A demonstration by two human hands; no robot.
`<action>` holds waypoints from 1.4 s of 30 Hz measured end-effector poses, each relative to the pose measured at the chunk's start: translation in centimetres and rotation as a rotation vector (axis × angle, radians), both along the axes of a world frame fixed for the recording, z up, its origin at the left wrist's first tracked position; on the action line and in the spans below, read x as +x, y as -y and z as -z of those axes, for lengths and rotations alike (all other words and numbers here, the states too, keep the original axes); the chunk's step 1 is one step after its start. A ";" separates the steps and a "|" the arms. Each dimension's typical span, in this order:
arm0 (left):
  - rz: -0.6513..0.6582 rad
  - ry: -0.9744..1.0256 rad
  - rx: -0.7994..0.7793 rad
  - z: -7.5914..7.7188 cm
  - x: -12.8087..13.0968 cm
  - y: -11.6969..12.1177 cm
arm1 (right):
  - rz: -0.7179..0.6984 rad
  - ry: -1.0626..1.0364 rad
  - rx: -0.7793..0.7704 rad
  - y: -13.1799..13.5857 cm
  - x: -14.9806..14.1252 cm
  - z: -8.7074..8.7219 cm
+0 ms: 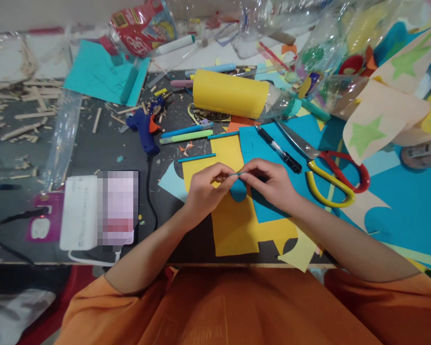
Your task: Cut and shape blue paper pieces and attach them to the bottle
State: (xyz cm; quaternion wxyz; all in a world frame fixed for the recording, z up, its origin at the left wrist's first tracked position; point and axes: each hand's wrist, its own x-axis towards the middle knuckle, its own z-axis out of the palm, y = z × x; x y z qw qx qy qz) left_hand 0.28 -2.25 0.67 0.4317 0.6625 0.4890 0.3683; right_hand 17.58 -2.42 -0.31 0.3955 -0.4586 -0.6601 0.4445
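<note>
My left hand and my right hand meet over the table's middle, fingertips pinched together on a thin rolled strip of blue paper. A blue paper piece with a rounded edge hangs just below the pinch. Under both hands lie a yellow paper sheet and a blue paper sheet. Two other thin blue paper rolls lie just beyond my left hand.
Red-and-yellow scissors and a black pen lie right of my hands. A blue glue gun and a bottle wrapped in yellow paper sit further back. A white power bank rests at left. Wooden sticks litter the far left.
</note>
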 end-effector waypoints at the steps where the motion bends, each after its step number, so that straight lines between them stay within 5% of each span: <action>1: 0.002 0.002 0.000 -0.1 0.0 0.0 | 0.001 0.004 0.006 0.0 0.0 0.0; 23: -0.034 0.044 0.013 -0.2 0.1 0.0 | 0.028 -0.031 0.022 0.1 0.1 0.1; 35: -0.211 0.367 -0.371 -0.3 0.0 -0.6 | -0.056 -0.284 -0.150 0.4 0.2 -0.3; 42: -0.243 0.404 -0.357 0.0 0.0 -0.6 | -0.191 -0.086 -0.169 0.1 0.3 -0.3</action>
